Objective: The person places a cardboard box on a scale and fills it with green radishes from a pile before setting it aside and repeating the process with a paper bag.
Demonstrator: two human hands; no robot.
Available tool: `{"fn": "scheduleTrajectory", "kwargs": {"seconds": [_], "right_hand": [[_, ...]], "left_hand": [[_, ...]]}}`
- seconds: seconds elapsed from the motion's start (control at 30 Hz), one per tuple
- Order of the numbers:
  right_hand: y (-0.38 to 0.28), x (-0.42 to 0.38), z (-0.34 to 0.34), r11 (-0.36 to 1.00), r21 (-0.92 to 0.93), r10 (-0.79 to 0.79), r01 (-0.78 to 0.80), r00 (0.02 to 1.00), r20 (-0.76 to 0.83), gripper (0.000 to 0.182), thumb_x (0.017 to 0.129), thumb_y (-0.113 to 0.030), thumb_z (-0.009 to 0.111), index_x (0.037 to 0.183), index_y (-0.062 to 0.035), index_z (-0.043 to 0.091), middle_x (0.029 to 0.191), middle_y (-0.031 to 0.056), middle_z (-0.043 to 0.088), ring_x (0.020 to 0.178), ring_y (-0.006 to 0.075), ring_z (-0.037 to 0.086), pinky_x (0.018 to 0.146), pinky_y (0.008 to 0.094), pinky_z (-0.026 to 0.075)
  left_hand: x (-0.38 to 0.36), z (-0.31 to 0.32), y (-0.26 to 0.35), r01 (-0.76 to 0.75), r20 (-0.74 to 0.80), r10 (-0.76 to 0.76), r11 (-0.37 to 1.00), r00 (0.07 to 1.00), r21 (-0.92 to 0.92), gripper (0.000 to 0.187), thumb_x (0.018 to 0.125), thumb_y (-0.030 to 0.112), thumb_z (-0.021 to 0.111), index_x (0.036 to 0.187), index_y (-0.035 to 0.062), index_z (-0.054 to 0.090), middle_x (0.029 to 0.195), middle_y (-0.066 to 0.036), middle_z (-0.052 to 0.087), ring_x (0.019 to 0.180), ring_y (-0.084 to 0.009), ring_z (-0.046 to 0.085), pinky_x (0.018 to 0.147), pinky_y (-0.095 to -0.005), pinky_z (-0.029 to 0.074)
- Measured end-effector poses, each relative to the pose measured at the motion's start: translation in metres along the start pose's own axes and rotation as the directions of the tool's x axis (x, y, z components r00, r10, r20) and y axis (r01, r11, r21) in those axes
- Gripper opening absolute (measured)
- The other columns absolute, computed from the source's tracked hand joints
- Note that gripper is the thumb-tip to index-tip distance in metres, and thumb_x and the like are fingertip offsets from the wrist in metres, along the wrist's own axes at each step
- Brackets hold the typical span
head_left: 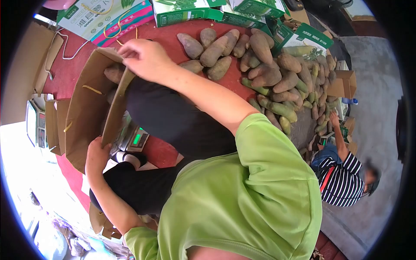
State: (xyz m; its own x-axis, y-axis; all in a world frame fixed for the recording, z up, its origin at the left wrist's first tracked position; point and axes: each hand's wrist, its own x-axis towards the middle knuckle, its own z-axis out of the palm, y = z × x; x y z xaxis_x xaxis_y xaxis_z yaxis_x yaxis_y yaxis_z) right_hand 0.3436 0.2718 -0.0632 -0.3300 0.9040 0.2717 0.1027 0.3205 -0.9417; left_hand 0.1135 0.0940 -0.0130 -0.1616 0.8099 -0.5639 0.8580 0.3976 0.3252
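Note:
A brown cardboard box (82, 117) with yellow cord handles stands open before my knees, with long brown root-like vegetables (113, 74) partly visible inside. My left hand (98, 155) grips the near lower corner of its wall, thumb and fingers closed on the cardboard. At the upper corner, my right hand (145, 58) has curled fingers by the flap's edge; whether they pinch the cardboard is hard to see. A scale (133, 139) with a lit green display sits below the box, partly hidden by it.
A large heap of brown and green elongated vegetables (284, 82) lies on the red floor to the right. Green-and-white printed cartons (186, 12) stand behind. Another scale (38, 123) is at far left. A person in a striped shirt (342, 182) works at the right.

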Motion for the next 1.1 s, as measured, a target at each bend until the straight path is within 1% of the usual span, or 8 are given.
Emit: {"fn": "scheduleTrajectory", "kwargs": {"seconds": [0.13,0.37,0.47,0.5,0.6,0.73,0.8,1.1], "right_hand": [[0.053,-0.042,-0.057,0.974,0.034,0.227,-0.224,0.965,-0.13,0.021,0.077,-0.008,0.063,0.097,-0.0047,0.066,0.089,0.0108,0.068,0.081,0.0204,0.066,0.074,0.0317,0.052],[0.156,-0.154,-0.197,0.689,-0.5,0.397,-0.525,0.85,-0.346,0.029,0.074,-0.011,0.064,0.102,-0.0089,0.066,0.097,0.0151,0.066,0.092,0.0314,0.063,0.08,0.0389,0.05],[0.17,-0.19,-0.267,0.33,-0.757,0.326,-0.564,0.821,-0.469,0.038,0.071,-0.017,0.068,0.109,-0.0149,0.064,0.107,0.0143,0.062,0.102,0.0344,0.057,0.086,0.0441,0.049],[0.145,-0.189,-0.278,0.076,-0.773,0.406,-0.63,0.728,-0.553,0.045,0.072,-0.021,0.07,0.115,-0.0184,0.059,0.117,0.0123,0.056,0.111,0.0342,0.051,0.087,0.046,0.049],[0.133,-0.198,-0.334,-0.212,-0.754,0.496,-0.622,0.596,-0.631,0.061,0.072,-0.038,0.075,0.125,-0.0184,0.05,0.127,0.0075,0.05,0.121,0.0291,0.045,0.093,0.0489,0.044],[0.13,-0.217,-0.364,-0.28,-0.73,0.538,-0.623,0.529,-0.657,0.075,0.069,-0.034,0.077,0.134,-0.0204,0.042,0.136,0.0069,0.046,0.126,0.0283,0.043,0.098,0.049,0.041],[0.139,-0.232,-0.366,-0.312,-0.826,0.557,-0.47,0.613,-0.56,0.083,0.066,-0.031,0.079,0.137,-0.0221,0.038,0.135,0.0055,0.046,0.125,0.0278,0.043,0.1,0.0488,0.039],[0.136,-0.232,-0.329,-0.297,-0.915,0.723,-0.274,0.561,-0.403,0.066,0.065,-0.015,0.079,0.123,-0.0199,0.048,0.122,0.0064,0.05,0.117,0.0265,0.048,0.092,0.0428,0.043]], "left_hand": [[0.004,0.005,-0.013,-0.03,-0.029,0.03,0.999,0.999,-0.017,0.023,0.078,0.007,0.062,0.097,-0.0049,0.061,0.086,-0.024,0.062,0.084,-0.0396,0.06,0.078,-0.0424,0.045],[0.003,0.004,-0.012,0.032,0.011,-0.031,0.997,0.999,-0.077,0.021,0.079,0.007,0.061,0.097,-0.005,0.061,0.084,-0.023,0.062,0.082,-0.0372,0.06,0.077,-0.0408,0.045],[0.005,0.006,-0.014,0.018,-0.004,-0.019,0.994,1.0,-0.112,0.02,0.08,0.007,0.061,0.097,-0.0048,0.061,0.083,-0.022,0.063,0.08,-0.0353,0.06,0.076,-0.0399,0.045],[0.005,0.007,-0.017,0.015,-0.004,-0.016,0.993,1.0,-0.115,0.019,0.081,0.007,0.061,0.097,-0.0047,0.06,0.083,-0.021,0.063,0.079,-0.0347,0.06,0.076,-0.0395,0.045],[0.005,0.009,-0.018,0.019,0.001,-0.019,0.991,1.0,-0.132,0.019,0.082,0.007,0.061,0.097,-0.0047,0.06,0.082,-0.021,0.064,0.078,-0.0339,0.06,0.075,-0.0392,0.045],[0.008,0.011,-0.023,0.023,-0.014,-0.025,0.993,1.0,-0.117,0.02,0.083,0.007,0.062,0.098,-0.0049,0.06,0.079,-0.017,0.064,0.073,-0.0271,0.059,0.074,-0.0371,0.045],[0.004,0.01,-0.013,0.02,-0.014,-0.022,0.992,1.0,-0.128,0.019,0.083,0.007,0.062,0.098,-0.005,0.06,0.077,-0.015,0.063,0.072,-0.0239,0.057,0.073,-0.0359,0.045],[0.003,0.009,-0.009,0.076,-0.008,-0.078,0.984,0.997,-0.164,0.019,0.084,0.005,0.06,0.1,-0.005,0.06,0.076,-0.012,0.063,0.07,-0.0196,0.055,0.072,-0.0336,0.045]]}}
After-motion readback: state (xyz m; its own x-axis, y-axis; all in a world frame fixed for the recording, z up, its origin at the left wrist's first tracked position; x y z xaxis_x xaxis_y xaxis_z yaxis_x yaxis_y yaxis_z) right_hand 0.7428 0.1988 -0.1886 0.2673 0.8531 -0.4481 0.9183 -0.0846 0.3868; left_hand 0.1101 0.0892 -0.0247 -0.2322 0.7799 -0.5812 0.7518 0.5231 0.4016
